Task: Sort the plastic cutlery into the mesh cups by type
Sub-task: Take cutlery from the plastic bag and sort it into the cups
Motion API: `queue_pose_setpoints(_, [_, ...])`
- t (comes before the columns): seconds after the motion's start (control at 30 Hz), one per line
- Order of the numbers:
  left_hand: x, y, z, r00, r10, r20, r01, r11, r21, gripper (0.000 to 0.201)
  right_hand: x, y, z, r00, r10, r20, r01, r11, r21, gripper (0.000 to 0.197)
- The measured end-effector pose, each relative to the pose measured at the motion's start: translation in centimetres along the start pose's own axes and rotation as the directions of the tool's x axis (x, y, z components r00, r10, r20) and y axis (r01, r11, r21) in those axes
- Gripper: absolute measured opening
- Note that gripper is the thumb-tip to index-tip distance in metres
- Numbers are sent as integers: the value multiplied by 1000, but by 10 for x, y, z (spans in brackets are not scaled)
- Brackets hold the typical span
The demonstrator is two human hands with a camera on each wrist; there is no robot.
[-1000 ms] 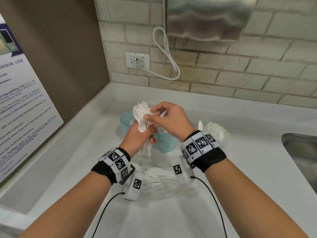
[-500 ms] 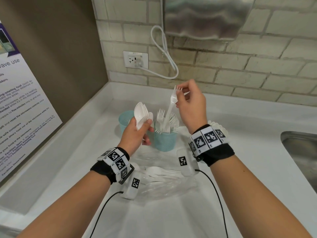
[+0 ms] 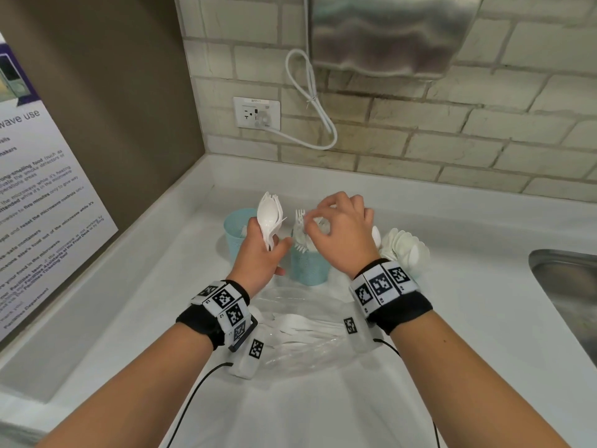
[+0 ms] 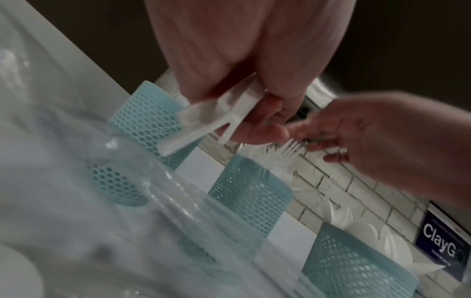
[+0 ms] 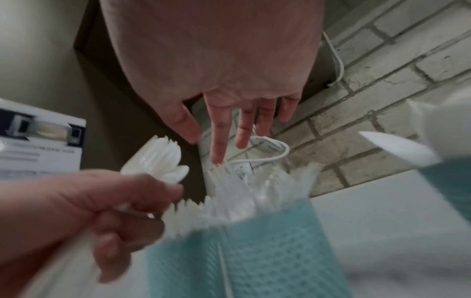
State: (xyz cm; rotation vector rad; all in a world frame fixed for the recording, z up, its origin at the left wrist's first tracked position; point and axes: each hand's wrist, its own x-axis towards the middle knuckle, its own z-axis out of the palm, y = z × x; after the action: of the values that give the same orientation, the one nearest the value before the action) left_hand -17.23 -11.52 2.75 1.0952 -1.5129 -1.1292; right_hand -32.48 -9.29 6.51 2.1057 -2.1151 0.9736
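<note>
At frame left in the head view, a poster (image 3: 48, 202) hangs on the side wall above the white counter (image 3: 468, 318). Left hand (image 3: 258, 257) sits left of centre, fingers curled round a bundle of white spoons and forks (image 3: 270, 218), bowls up, long axis near upright, handles running down through the fist. Behind it: left mesh cup (image 3: 237, 234), contents not readable. Centre: middle mesh cup (image 3: 308, 266), holding forks (image 3: 299, 218) tines up. Right hand (image 3: 342, 234) hovers directly above this cup; right wrist view shows fingers (image 5: 221, 137) spread and pointing down at the tines, nothing held. Right of it: right mesh cup (image 4: 356, 268) full of spoons (image 3: 405, 248). Lower centre: clear plastic bag (image 3: 300, 331) with more cutlery lying flat.

Judgement: next pick comes from the bundle. It lies left of the free right hand, close beside it, heads at roughly finger height. Right hand is nearer; reach leftward, pull one piece upward along its axis.
</note>
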Motion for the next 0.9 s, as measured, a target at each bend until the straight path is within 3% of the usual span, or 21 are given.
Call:
queue_pose_setpoints(0.1, [-2, 5, 3, 999, 41, 25, -41, 999, 7, 35, 2, -20, -8, 995, 15, 95, -54, 905, 421, 42])
queue_pose_setpoints(0.17, [-4, 9, 5, 998, 48, 49, -49, 999, -1, 40, 3, -29, -9, 981, 23, 195, -130, 820, 558, 53])
queue_pose_setpoints(0.27, [-5, 12, 5, 996, 54, 75, -53, 998, -19, 46, 5, -29, -6, 976, 52, 212, -173, 778, 604, 42])
queue_pose_setpoints(0.47, [-8, 11, -1, 994, 24, 105, -10, 991, -135, 52, 6, -18, -14, 928, 82, 365, -352, 516, 781, 30])
queue_pose_setpoints(0.63, [-10, 9, 2, 982, 4, 191, 31, 982, -185, 45, 8, -15, -16, 896, 97, 434, -427, 460, 779, 19])
queue_pose_setpoints(0.73, [-10, 11, 7, 977, 4, 214, 33, 985, -168, 44, 8, -12, -17, 874, 146, 463, -481, 380, 790, 21])
queue_pose_setpoints(0.83, [-7, 12, 10, 982, -19, 185, 48, 987, -150, 31, 4, -10, -16, 883, 151, 444, -469, 317, 824, 22])
queue_pose_setpoints(0.9, [-5, 14, 12, 982, -33, 184, 63, 985, -160, 33, 2, -9, -15, 890, 130, 438, -457, 271, 847, 25])
